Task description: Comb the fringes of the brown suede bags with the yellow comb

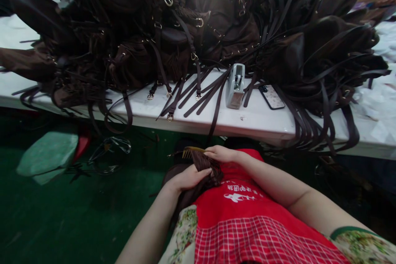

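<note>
My left hand (189, 178) is closed around a bunch of dark brown fringe (204, 169) from a suede piece lying in my lap. My right hand (222, 154) is closed on a yellowish comb (191, 152), whose teeth rest in the fringe just above my left hand. Both hands sit over my red apron (244, 206), below the edge of the white table (247, 121).
A big heap of dark brown suede bags (173, 29) with straps and metal buckles covers the table. A grey tape-dispenser-like tool (235, 86) and a phone (272, 97) lie near the front edge. Green floor (62, 214) with a pale bag (46, 156) lies left.
</note>
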A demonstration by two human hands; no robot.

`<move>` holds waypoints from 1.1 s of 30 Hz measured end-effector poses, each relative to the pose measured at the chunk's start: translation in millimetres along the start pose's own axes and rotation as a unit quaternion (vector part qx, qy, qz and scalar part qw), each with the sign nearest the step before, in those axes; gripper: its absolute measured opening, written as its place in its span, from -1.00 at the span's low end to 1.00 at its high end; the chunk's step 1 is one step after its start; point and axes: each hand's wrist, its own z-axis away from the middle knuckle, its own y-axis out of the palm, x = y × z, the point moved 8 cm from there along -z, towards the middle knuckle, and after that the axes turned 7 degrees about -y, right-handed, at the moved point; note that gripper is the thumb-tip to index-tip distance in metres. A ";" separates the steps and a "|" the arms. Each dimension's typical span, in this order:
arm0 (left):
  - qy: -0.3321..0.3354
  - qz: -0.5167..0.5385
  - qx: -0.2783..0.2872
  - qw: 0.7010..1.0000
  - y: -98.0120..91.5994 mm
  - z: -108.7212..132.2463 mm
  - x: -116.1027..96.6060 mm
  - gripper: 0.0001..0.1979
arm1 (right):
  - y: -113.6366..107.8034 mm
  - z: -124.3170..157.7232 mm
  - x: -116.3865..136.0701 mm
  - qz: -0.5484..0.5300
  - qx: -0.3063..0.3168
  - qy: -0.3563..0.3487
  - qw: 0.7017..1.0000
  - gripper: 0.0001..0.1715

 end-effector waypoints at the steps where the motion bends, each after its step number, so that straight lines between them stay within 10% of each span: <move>1: -0.016 0.059 0.008 0.998 -3.5 2.1 5.3 -0.51 | -5.5 1.6 -3.8 -0.048 -0.005 0.006 0.999 -0.58; 9: -0.053 0.163 0.023 0.985 -18.3 12.1 21.5 -0.53 | -35.0 15.5 0.6 -0.103 -0.115 0.064 0.986 -0.45; 17: 0.010 -0.114 -0.004 0.993 -0.3 15.3 -8.5 -0.56 | 9.6 0.7 50.7 0.329 0.031 -0.030 0.943 -0.61; 33: -0.005 -0.275 0.000 0.961 11.6 6.9 0.9 -0.58 | 19.0 -20.3 47.3 0.373 0.018 -0.003 0.928 -0.68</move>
